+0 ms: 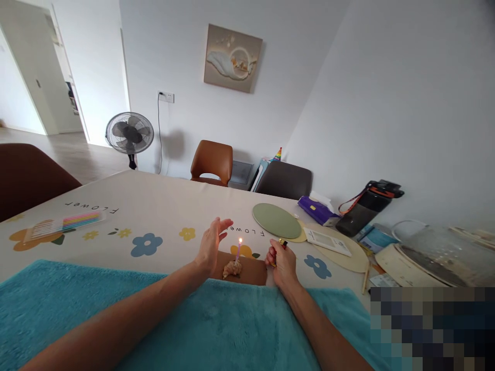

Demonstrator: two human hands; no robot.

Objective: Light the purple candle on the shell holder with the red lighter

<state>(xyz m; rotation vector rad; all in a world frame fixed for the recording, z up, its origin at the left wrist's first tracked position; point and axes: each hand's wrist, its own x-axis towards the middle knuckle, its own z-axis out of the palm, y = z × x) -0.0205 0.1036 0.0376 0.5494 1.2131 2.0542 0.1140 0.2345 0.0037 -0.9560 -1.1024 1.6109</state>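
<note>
A thin pink candle (237, 255) burns with a small flame, upright in a lumpy tan piece that looks like bread or pastry (232, 269). That piece rests on a brown board (253, 268) at the table's near side. Left of the flame, my left hand (211, 247) is raised with its fingers stretched out, holding nothing and apart from the candle. To the right, my right hand (283, 262) is closed around a lighter (282, 242), whose metal top shows above the fist. No flame shows at the lighter.
A teal towel (216, 319) covers the near table edge. A pack of coloured candles (81, 220) lies left on the flowered tablecloth (162, 216). To the right are a green round mat (276, 221), purple tissue pack (317, 210), dark bottle (365, 208) and pale appliance (413, 265).
</note>
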